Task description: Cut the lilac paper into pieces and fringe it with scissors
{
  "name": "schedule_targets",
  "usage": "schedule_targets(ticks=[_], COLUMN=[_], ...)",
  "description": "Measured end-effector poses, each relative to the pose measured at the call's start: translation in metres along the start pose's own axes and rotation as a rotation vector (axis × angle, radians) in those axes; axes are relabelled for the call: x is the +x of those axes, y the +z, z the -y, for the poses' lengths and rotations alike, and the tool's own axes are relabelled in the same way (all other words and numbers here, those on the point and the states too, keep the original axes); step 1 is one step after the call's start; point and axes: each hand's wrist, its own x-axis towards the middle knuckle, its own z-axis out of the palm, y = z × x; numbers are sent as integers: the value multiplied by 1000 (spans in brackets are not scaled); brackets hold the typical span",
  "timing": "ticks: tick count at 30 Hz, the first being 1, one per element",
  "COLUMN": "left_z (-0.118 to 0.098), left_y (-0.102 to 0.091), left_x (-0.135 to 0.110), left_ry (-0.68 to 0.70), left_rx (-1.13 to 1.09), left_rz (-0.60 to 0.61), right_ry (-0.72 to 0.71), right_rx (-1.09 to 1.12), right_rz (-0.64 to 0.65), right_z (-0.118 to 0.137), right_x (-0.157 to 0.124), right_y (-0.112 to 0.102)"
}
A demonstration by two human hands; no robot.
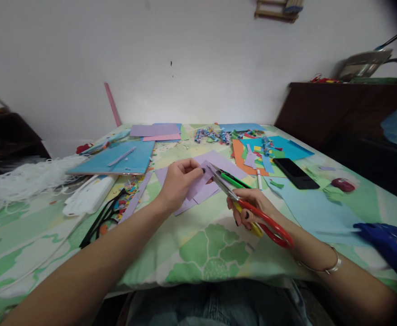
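Note:
My left hand (181, 181) pinches a small piece of purple paper (198, 183) between thumb and fingers. In my right hand (249, 208) is a pair of scissors (269, 224) with red and yellow handles. The scissor blades point up and left, their tips at the edge of the paper; whether they are cutting into it I cannot tell. Larger purple sheets (230, 166) lie on the table beneath and behind my left hand. A green-and-black pen-like thing (234, 180) lies just behind the blades.
Left are a blue folder (123, 156), a white power strip (89, 194), black glasses (103, 217) and white cord (31, 181). Right are a black phone (296, 173), light blue paper (313, 208), coloured paper scraps (251, 158) and a dark blue-handled tool (385, 240). A wall stands behind the flowered tablecloth (212, 249).

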Motion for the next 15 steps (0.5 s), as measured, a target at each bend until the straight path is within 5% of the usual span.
schedule_targets(ticks=[15], left_z=[-4], left_y=[4], left_x=[-3], left_ry=[-4], left_rx=[54], left_rz=[-44], right_ry=[-12], right_rx=[-39], right_rz=[-56], right_z=[-3], right_x=[1], right_y=[3])
